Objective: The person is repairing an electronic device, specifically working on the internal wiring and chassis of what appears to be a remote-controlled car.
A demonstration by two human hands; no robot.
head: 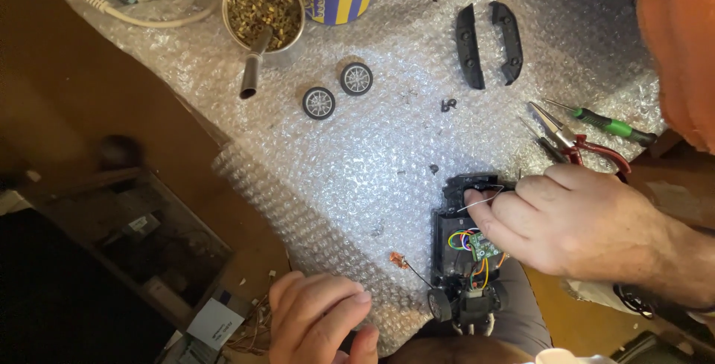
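The toy car chassis (465, 252) lay on the bubble wrap (357, 155), near its lower right edge, with its length running away from the person. It was black, stripped of its body shell, and showed a small green circuit board (485, 246) and a bundle of coloured wires (463, 239) in its middle. One black wheel (439, 305) remained fitted at its near left corner.

The right hand (566, 219) reached in from the right and rested over the far half of the chassis. Its thumb and forefinger were pinched on a thin pale wire (471, 205) at the far end of the chassis. The left hand (324, 323) lay at the near edge of the bubble wrap, well apart from the chassis; its fingers were curled loosely and held nothing that could be seen.

A small copper-coloured part (395, 261) on a thin lead lay just left of the chassis. Two loose wheels (337, 90) with silver spokes lay side by side farther up the bubble wrap. Two curved black plastic pieces (488, 42) lay near the far right. Red-handled pliers (573, 144) and a green-handled screwdriver (611, 126) lay just beyond the right hand. A tin of small brass parts (264, 8) stood at the far left, with a dark tube (253, 70) leaning out of it.
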